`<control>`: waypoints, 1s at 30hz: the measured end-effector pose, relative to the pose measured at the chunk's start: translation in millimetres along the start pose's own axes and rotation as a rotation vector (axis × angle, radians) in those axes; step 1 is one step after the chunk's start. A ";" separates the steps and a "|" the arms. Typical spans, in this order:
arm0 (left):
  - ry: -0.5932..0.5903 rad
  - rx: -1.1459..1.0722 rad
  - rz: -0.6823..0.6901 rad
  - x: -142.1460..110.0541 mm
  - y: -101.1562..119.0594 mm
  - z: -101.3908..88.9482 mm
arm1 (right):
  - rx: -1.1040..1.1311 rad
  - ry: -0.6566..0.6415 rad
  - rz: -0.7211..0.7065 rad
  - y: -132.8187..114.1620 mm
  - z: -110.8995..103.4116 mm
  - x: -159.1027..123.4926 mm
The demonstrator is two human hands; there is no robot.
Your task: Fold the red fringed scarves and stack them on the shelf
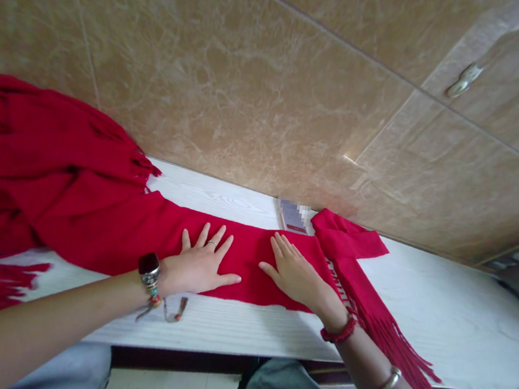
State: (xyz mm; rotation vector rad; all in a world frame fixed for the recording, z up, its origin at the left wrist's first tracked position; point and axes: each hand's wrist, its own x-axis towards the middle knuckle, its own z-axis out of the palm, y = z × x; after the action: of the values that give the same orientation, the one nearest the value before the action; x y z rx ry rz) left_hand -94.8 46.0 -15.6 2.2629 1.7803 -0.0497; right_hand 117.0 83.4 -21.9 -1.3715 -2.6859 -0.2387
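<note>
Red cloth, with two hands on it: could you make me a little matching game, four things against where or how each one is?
1. Left hand
2. Right hand
3. Dark-faced watch
4. Red bracelet

A. Around the right wrist
B. Flat on the red cloth, all fingers spread apart
C. On the left wrist
D. Flat on the cloth, thumb apart, other fingers close together

Pairs: 1-B, 2-D, 3-C, 4-A
</note>
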 end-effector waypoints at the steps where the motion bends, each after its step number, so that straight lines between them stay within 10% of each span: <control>1: 0.005 -0.010 0.001 0.6 -1.2 0.3 | 0.003 0.014 -0.013 -3.0 -0.4 5.9; 15: 0.183 -0.039 -0.166 2.4 -18.4 8.9 | -0.109 0.003 0.102 31.8 19.0 2.9; 24: 0.213 -0.026 -0.183 7.1 -21.6 14.4 | 0.036 -0.016 -0.135 -20.9 -6.3 29.3; 30: 0.212 -0.027 -0.182 5.3 -20.7 12.4 | -0.009 -0.112 0.071 26.0 9.2 13.0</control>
State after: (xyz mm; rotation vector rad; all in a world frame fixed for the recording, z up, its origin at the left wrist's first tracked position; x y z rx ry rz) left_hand -111.6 52.7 -32.3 2.1501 2.0764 0.1854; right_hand 130.2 110.5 -26.4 -1.5230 -2.7209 -0.1719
